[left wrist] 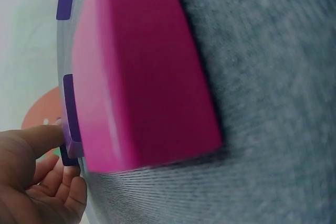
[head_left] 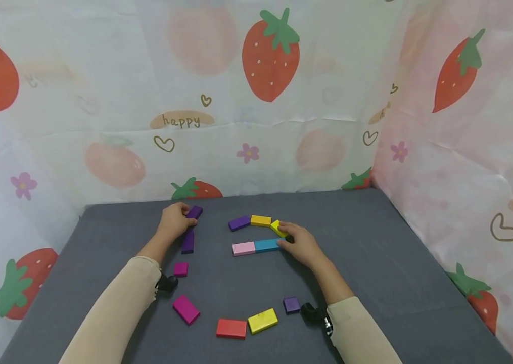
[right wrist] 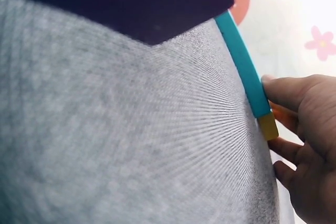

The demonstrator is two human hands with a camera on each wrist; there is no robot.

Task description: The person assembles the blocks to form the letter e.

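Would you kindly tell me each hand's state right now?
Left hand: pinching the farthest purple block.
Right hand: at the far yellow block; grip cannot be told.

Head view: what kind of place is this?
Probably a small tabletop play or filming setup, though the wider room is out of sight. A gray cloth-covered surface, a strawberry-print backdrop around it, and scattered colored blocks suggest it.

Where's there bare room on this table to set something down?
Right of the right hand, toward the pink backdrop; also the table between the light-pink block and the red block. It's crowded at that hand, around the blue block and far yellow block.
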